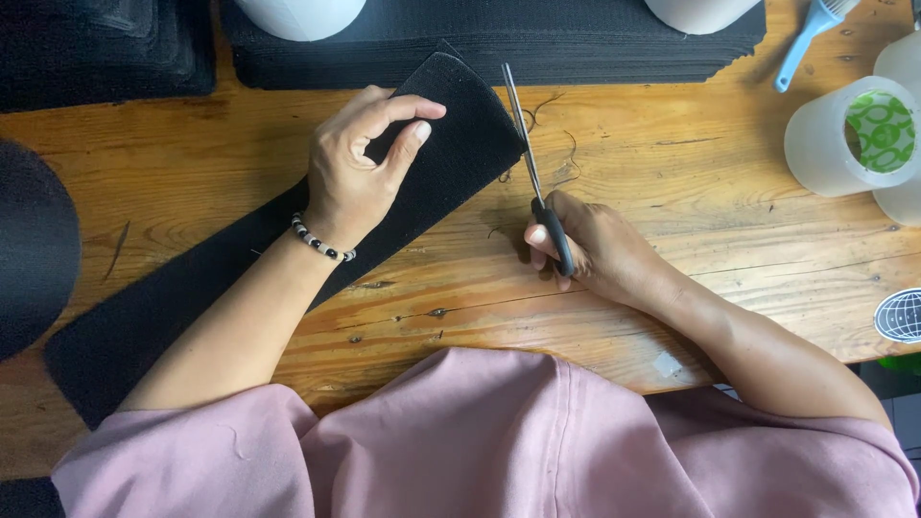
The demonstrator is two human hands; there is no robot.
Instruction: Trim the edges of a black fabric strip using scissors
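A long black fabric strip (pixel 460 144) lies diagonally across the wooden table (pixel 691 182). My left hand (pixel 360 168) rests on the strip's upper end, fingers curled and pinching the cloth. My right hand (pixel 590 247) grips black-handled scissors (pixel 528 158), whose closed blades point away from me along the strip's right edge. Loose black threads lie on the wood just right of the blades.
A stack of black fabric sheets (pixel 537 43) lies at the table's far edge with two white rounded objects (pixel 302 14) on it. Frosted plastic cups (pixel 844 139) and a light blue brush (pixel 806 38) stand at the right. A dark rounded piece (pixel 34 245) lies at the left.
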